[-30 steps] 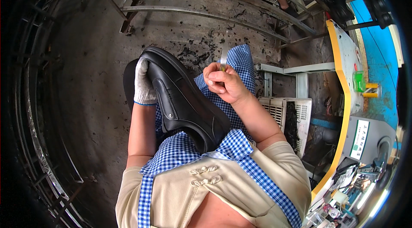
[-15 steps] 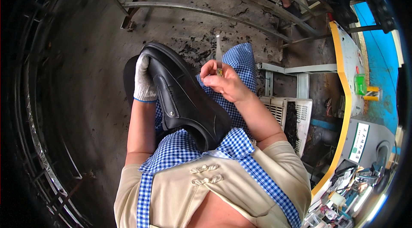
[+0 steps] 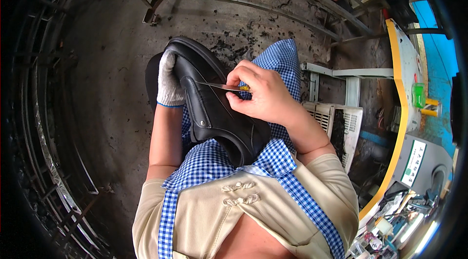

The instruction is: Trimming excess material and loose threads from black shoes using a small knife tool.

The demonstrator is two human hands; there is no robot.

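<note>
Leather shoe (image 3: pixel 213 108): black, lying across the person's lap on the blue-checked apron (image 3: pixel 195 166), in easy reach of both hands.
Long axis: slanted, with the toe (image 3: pixel 187 53) pointing away and to the left, and the opening (image 3: pixel 231 144) back toward the belly on the right.
Left grip (image 3: pixel 169 82): in a white knitted glove, clasping the shoe at its forward left side, thumb along the upper; the remaining fingers are hidden from where I stand.
Right grip (image 3: pixel 265 92): bare, closed on a slim metal blade (image 3: pixel 219 86) by its yellow handle (image 3: pixel 244 88), thumb and fingers pinched together.
Blade to shoe: this is the relation that matters, I'd say. The blade points left, crossing the shoe's long axis, its tip over the upper beside the stitched strap (image 3: pixel 194 100); whether it touches the leather I can't tell.
Nearer hand: the left, already on the shoe; the right sits just off its right flank, fingertips overlapping the side in view, contact uncertain.
Strap and rivet: the strap runs lengthwise, its round metal rivet (image 3: pixel 202 123) toward the opening, well away from the blade's tip.
Off to the right: a pale plastic crate (image 3: pixel 321 114) low down, then the yellow-edged bench (image 3: pixel 403 94), clear of the work.
</note>
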